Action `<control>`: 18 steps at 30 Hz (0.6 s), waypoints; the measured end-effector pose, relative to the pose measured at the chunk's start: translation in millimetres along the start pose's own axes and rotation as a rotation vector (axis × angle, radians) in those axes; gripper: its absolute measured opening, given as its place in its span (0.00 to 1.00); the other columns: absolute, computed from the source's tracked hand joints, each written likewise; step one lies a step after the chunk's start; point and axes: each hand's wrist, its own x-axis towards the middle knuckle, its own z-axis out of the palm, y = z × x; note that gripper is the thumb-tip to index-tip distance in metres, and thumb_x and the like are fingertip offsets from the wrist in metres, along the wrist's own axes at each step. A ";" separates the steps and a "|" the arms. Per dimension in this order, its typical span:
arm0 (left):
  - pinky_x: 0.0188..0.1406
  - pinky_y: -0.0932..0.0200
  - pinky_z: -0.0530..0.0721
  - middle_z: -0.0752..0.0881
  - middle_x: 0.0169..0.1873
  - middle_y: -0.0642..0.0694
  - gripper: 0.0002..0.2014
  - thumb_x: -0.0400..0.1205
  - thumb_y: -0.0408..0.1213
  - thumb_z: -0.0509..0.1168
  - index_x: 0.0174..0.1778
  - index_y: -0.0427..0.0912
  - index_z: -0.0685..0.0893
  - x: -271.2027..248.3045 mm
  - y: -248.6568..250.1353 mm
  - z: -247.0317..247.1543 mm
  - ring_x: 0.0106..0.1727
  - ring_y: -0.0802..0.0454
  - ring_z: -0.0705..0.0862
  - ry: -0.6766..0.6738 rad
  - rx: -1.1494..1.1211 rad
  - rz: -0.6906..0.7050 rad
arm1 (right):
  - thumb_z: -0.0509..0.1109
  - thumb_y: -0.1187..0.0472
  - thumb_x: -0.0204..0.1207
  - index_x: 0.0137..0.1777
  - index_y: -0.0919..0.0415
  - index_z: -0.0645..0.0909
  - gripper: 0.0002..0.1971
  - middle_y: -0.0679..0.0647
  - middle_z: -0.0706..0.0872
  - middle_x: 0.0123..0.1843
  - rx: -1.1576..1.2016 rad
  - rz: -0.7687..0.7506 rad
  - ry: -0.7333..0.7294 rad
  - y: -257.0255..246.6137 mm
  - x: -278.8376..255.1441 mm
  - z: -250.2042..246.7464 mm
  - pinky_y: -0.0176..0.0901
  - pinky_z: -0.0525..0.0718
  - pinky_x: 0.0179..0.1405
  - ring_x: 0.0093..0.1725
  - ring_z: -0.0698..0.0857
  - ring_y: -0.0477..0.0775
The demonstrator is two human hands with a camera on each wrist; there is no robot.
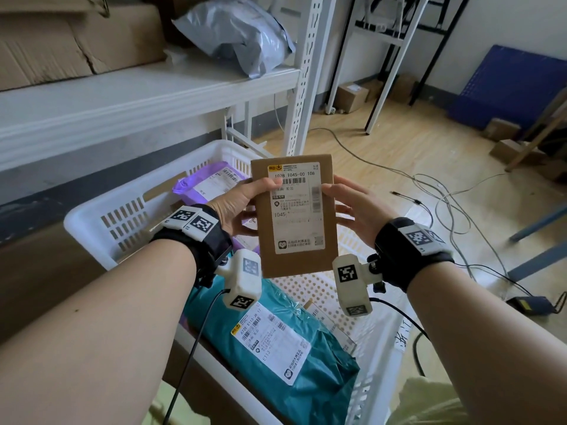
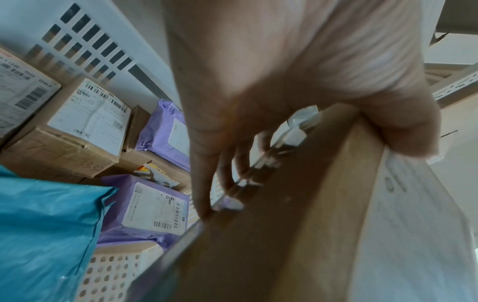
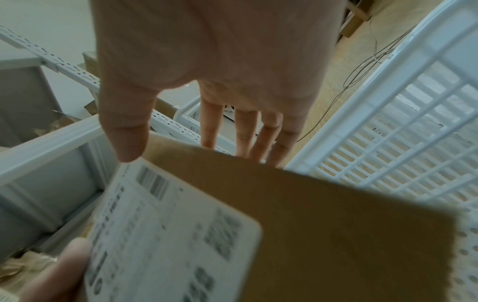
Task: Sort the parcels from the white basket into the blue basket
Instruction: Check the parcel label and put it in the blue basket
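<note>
Two hands: both on one flat cardboard parcel [image 1: 296, 216], held up mid-frame in the head view, label facing us.
Left hand [image 1: 237, 207]: we've got it clamped on the parcel's left edge, thumb on the label side and fingers curled round the back, which the left wrist view shows well.
Right hand [image 1: 349, 207]: thumb sits on the right edge of the label, and in the right wrist view the fingers run fairly straight behind the box, so it looks more like steadying than squeezing.
Where the parcel is: lifted clear above the white basket [image 1: 92, 216], not touching anything inside it.
In the white basket: a teal bag [image 1: 285, 345] at lower centre, a purple bag [image 1: 202, 185] up behind the left hand, plus a couple of brown boxes [image 2: 75, 126] only the left wrist view catches.
Step in hand: we reckon this is the label check, parcel picked out but not yet carried over.
Blue basket: can't honestly spot it. A blue slatted thing [image 1: 509, 84] leans at the upper right, but we can't tell if that's it.
Next move: probably swing the parcel out past the white rim and set it into the blue basket. One hand could carry it, since it looks light and stiff.
</note>
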 end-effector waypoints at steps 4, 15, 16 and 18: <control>0.49 0.45 0.86 0.84 0.42 0.45 0.14 0.76 0.53 0.67 0.47 0.46 0.82 5.2 -1.8 3.8 0.46 0.48 0.84 -0.014 -0.078 -0.009 | 0.73 0.52 0.66 0.64 0.45 0.81 0.24 0.49 0.90 0.56 -0.040 0.041 -0.035 3.5 -0.1 -2.2 0.52 0.82 0.59 0.59 0.87 0.53; 0.48 0.54 0.82 0.75 0.70 0.41 0.37 0.77 0.33 0.69 0.80 0.50 0.60 46.4 -24.2 35.8 0.56 0.50 0.81 0.034 0.210 -0.007 | 0.83 0.62 0.61 0.77 0.36 0.63 0.48 0.47 0.80 0.53 -0.476 0.281 0.095 28.3 1.1 -33.8 0.35 0.81 0.25 0.40 0.84 0.44; 0.58 0.51 0.80 0.75 0.71 0.42 0.34 0.78 0.33 0.69 0.79 0.50 0.64 51.3 -29.7 38.9 0.62 0.48 0.80 0.005 0.276 -0.027 | 0.83 0.60 0.60 0.77 0.34 0.63 0.48 0.47 0.78 0.55 -0.534 0.308 0.088 32.5 0.9 -35.8 0.36 0.80 0.26 0.40 0.83 0.44; 0.67 0.47 0.77 0.79 0.68 0.46 0.27 0.78 0.33 0.68 0.74 0.48 0.73 61.7 -40.4 46.5 0.68 0.47 0.77 -0.070 0.376 -0.079 | 0.83 0.59 0.61 0.77 0.32 0.63 0.47 0.47 0.76 0.57 -0.605 0.347 0.079 41.0 2.9 -40.0 0.35 0.80 0.24 0.40 0.83 0.43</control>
